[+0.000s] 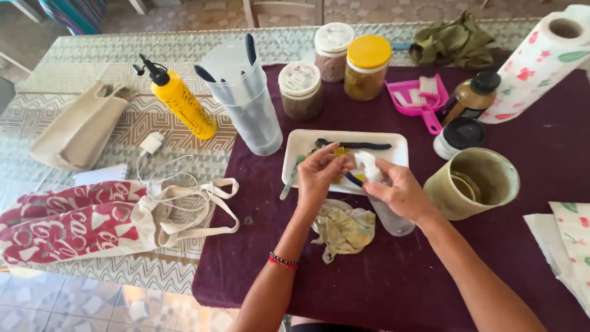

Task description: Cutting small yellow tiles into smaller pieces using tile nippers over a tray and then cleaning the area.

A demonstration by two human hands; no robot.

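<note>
right hand [399, 192] grips a small clear plastic spray bottle [384, 203] above the white rectangular tray [301, 147]; left hand [319, 172] pinches a small yellow piece [340, 152]. risk: bottle slips, wetting the maroon cloth [381, 270].

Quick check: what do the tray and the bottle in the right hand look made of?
Tray: probably plastic or melamine, white, smooth, with a thin rounded rim. Bottle: clear plastic by its see-through wall, with a white spray top; the right hand holds it.

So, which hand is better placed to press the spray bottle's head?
Probably the right hand: it already grips the spray bottle near its white head. The left hand is busy with something small over the white tray.
</note>
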